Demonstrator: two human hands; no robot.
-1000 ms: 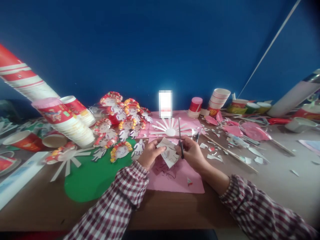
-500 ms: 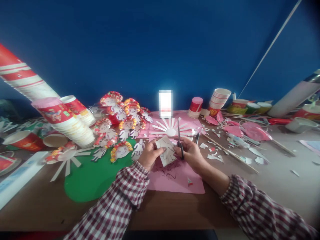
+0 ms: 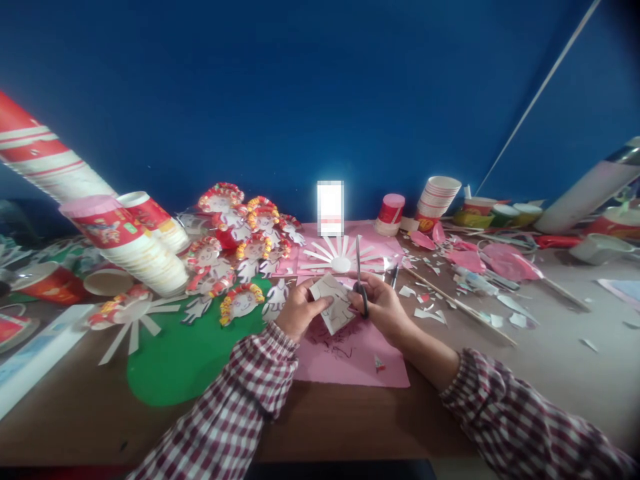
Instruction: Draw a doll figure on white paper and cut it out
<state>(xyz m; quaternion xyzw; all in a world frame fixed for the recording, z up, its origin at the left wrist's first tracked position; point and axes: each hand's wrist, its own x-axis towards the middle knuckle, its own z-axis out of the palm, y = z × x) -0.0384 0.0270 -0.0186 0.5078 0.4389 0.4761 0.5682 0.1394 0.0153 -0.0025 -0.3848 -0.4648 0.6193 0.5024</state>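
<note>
Pinched in my left hand (image 3: 299, 310) is a small white piece of paper (image 3: 334, 315) with a figure drawn on it in dark outline. My right hand (image 3: 384, 308) is closed around the black handles of a pair of scissors (image 3: 361, 300), whose blades point up and away from me. Fingers of that hand also reach to the right edge of the paper. Below both hands lies a sheet of pink paper (image 3: 373, 363) with dark marks and a small scrap on it. Behind them, a white cut-paper sunburst (image 3: 341, 265) rests on more pink paper.
Paper dolls with red and yellow yarn-like hair (image 3: 243, 303) crowd the left, partly over a green sheet (image 3: 170, 367). Stacked paper cups (image 3: 135, 247) lean at far left; another cup stack (image 3: 437, 200) stands behind. Paper scraps (image 3: 430, 313) and a thin stick (image 3: 460, 307) lie at right.
The drawn-on paper has turned and tilted slightly between my hands. The scissors stay upright in my right hand, and the view has shifted a little.
</note>
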